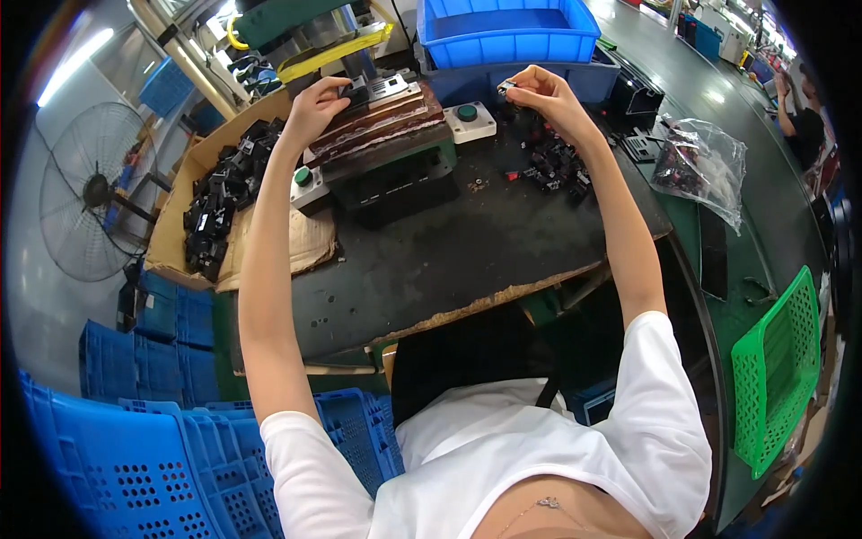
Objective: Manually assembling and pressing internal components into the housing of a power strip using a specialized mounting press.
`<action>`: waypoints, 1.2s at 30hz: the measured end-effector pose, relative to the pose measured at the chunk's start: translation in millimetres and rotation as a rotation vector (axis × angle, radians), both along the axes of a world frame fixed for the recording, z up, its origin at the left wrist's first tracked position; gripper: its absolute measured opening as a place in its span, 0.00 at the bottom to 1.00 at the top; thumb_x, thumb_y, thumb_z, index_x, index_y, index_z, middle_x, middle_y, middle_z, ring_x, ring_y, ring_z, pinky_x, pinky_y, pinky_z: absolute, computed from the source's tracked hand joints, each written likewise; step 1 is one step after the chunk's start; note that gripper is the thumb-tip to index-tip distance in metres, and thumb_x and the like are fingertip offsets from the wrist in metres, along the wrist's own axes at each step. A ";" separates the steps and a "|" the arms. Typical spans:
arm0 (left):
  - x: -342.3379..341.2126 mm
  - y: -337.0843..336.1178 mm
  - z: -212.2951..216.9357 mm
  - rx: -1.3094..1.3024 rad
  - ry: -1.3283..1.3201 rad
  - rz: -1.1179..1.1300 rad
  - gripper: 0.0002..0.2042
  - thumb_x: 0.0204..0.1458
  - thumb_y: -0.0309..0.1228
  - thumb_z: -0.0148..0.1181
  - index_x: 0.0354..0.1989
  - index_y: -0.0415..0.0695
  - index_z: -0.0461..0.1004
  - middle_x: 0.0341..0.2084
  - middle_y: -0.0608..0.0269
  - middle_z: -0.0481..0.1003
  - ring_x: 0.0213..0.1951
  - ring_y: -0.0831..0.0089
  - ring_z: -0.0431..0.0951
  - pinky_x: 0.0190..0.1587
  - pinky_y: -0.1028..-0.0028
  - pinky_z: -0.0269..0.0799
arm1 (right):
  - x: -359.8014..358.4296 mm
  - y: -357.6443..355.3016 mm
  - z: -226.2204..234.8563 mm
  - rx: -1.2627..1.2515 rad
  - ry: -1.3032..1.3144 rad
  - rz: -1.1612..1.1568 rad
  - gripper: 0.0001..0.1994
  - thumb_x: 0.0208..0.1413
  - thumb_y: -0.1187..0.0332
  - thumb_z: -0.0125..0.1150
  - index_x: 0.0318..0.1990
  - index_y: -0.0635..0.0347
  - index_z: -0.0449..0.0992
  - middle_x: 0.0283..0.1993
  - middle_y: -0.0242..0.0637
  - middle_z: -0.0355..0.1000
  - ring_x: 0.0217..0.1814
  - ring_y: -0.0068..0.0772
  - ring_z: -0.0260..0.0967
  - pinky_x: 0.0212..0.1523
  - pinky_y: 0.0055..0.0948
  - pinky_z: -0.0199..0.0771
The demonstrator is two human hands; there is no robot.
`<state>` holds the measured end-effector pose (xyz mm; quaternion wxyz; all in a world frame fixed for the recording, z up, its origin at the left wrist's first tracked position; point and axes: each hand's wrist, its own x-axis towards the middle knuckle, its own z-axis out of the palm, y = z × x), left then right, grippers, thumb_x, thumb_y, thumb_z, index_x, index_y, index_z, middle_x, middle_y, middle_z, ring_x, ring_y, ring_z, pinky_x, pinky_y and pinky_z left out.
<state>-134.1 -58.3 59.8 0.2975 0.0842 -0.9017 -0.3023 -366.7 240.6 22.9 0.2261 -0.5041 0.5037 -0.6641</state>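
My left hand [316, 111] is at the bed of a bench press, its thumb and fingers closed on a small black part [357, 93]. That part lies beside a silver metal fixture [390, 87] on a stack of brown plates [382, 126]. Out to the right, my right hand [549, 101] pinches a small silvery piece [506, 87] in its fingertips, raised above the bench. Its exact kind is too small to tell. Below that hand lies a loose pile of small black and red parts [555, 166].
Green push buttons on white boxes [473, 122] flank the press. A cardboard box [171, 225] of black parts stands left. Blue bins [507, 45] sit behind the bench. A conveyor [763, 198] at right carries a clear plastic bag [700, 166] and a green basket [774, 377].
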 end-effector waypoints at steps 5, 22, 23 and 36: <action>-5.0 6.6 5.5 -0.078 -0.140 -0.013 0.14 0.51 0.24 0.55 0.48 0.41 0.69 0.41 0.61 0.72 0.44 0.74 0.71 0.49 0.75 0.66 | -6.0 1.2 -4.2 -0.012 0.006 -0.006 0.09 0.50 0.70 0.62 0.38 0.62 0.71 0.39 0.33 0.73 0.42 0.21 0.70 0.47 0.21 0.68; -2.4 3.5 14.3 -0.262 -0.146 -0.007 0.14 0.49 0.25 0.59 0.46 0.41 0.72 0.46 0.60 0.72 0.48 0.71 0.71 0.51 0.73 0.66 | -5.5 -3.1 -8.6 0.000 0.088 -0.051 0.10 0.49 0.68 0.63 0.38 0.60 0.72 0.35 0.30 0.73 0.39 0.17 0.70 0.44 0.18 0.68; -1.4 1.4 16.4 -0.282 -0.193 -0.021 0.14 0.49 0.25 0.59 0.46 0.41 0.72 0.46 0.60 0.72 0.48 0.71 0.71 0.51 0.73 0.66 | -3.6 -2.2 -7.1 0.004 0.097 -0.058 0.10 0.49 0.68 0.63 0.38 0.60 0.72 0.35 0.30 0.73 0.39 0.17 0.70 0.44 0.18 0.68; 11.1 24.0 -8.1 -0.523 0.041 0.005 0.20 0.52 0.39 0.56 0.52 0.45 0.68 0.47 0.55 0.71 0.51 0.63 0.69 0.53 0.72 0.63 | 0.7 -4.1 -11.5 0.047 0.122 -0.012 0.09 0.53 0.65 0.60 0.37 0.60 0.72 0.35 0.26 0.69 0.37 0.13 0.66 0.42 0.14 0.65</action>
